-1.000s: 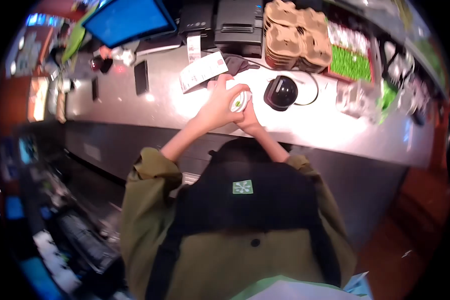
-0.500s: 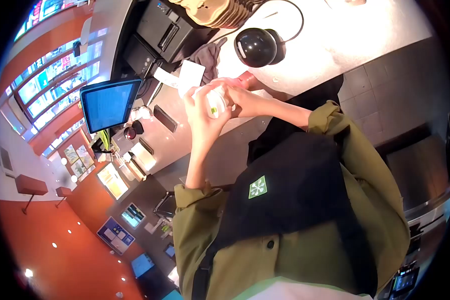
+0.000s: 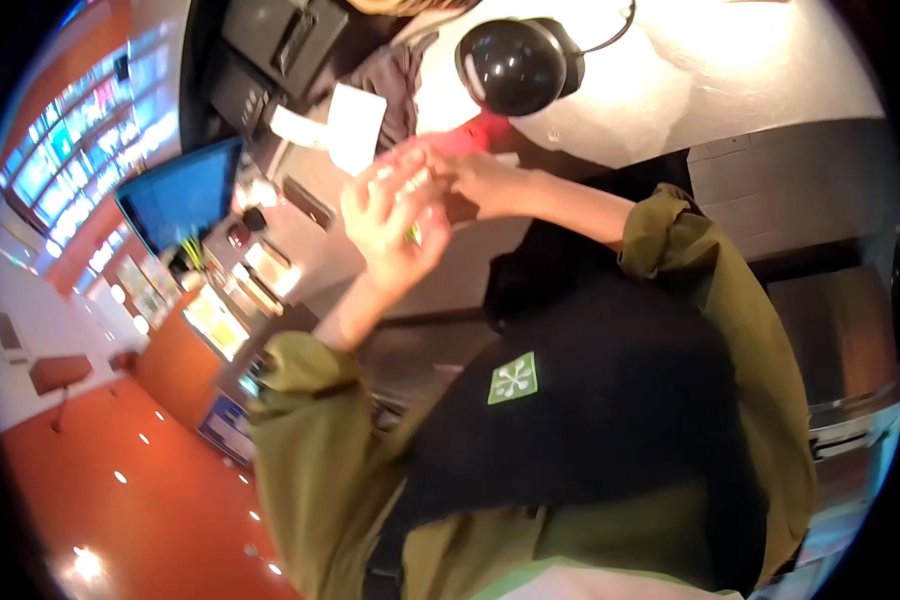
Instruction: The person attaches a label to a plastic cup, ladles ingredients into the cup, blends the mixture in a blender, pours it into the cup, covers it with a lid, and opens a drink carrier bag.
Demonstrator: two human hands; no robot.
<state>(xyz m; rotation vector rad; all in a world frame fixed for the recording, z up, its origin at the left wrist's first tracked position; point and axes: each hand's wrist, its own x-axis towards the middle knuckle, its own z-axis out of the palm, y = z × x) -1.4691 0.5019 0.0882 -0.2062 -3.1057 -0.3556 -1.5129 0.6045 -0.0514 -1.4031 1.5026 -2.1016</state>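
Both hands meet over the counter (image 3: 610, 120), below a black rounded device on a stand (image 3: 515, 68). My left hand (image 3: 395, 225) is wrapped round a small white item with a green mark (image 3: 414, 233), possibly a cup. Most of it is hidden by my fingers, so its kind cannot be made out. My right hand (image 3: 485, 187) is closed against the far right side of the same item, its fingertips touching my left fingers. A red glow falls on the counter and fingers just under the device.
White paper (image 3: 356, 130) and a dark cloth (image 3: 390, 80) lie beyond my hands. Black box-shaped machines (image 3: 282, 40) stand at the upper left. A blue-lit screen (image 3: 182, 195) and a dark flat object (image 3: 308, 203) are to the left. A cable runs from the black device.
My left hand has turned and closed further over the white item, hiding more of it. The red glow is larger. The view has shifted, bringing the black device nearer.
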